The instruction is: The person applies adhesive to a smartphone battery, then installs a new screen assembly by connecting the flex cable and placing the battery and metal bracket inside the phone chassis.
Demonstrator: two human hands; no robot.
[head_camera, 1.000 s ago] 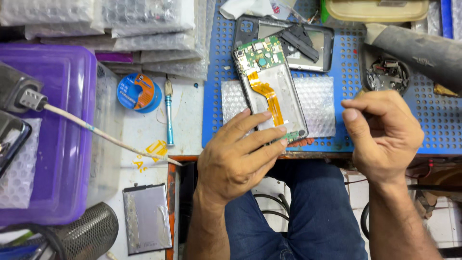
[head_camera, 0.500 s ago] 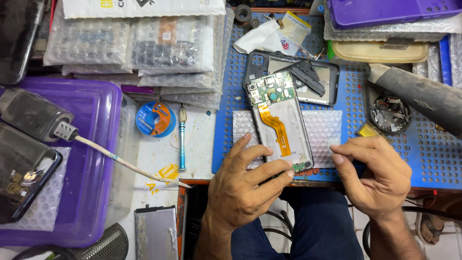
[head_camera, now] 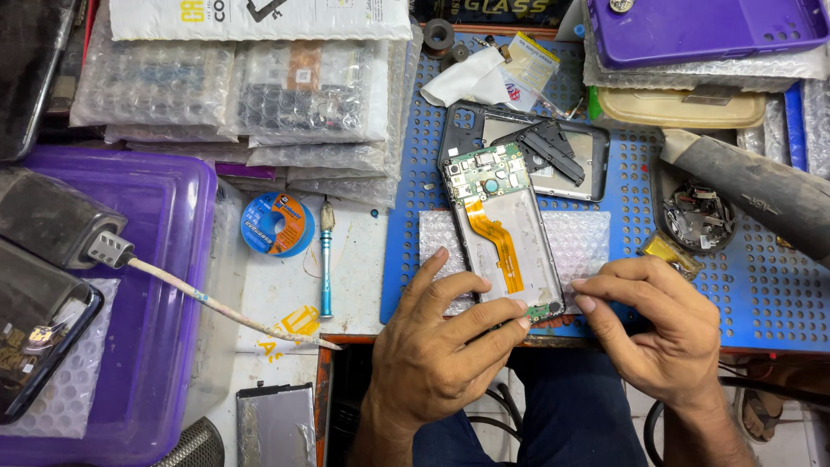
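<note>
Bench layout, phone central

Opened phone (head_camera: 504, 233) lies on bubble wrap (head_camera: 577, 251) between my hands; screwdriver (head_camera: 326, 259) left, back frame (head_camera: 553, 156) behind it.

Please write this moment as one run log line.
left hand: steadies opened phone bottom edge | right hand: fingertips at its lower corner | under: bubble wrap

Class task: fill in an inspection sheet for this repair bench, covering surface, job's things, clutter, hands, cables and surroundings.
Surface: blue perforated work mat on the bench.
Job's things: opened phone with green circuit board and orange flex strip, lying on bubble wrap.
Clutter: bubble-wrapped packets, blue solder spool, blue-handled screwdriver.
Hands: left hand and right hand at the phone's lower edge.
Cables: white cable over purple plastic tray.
Surroundings: nothing seen.
</note>
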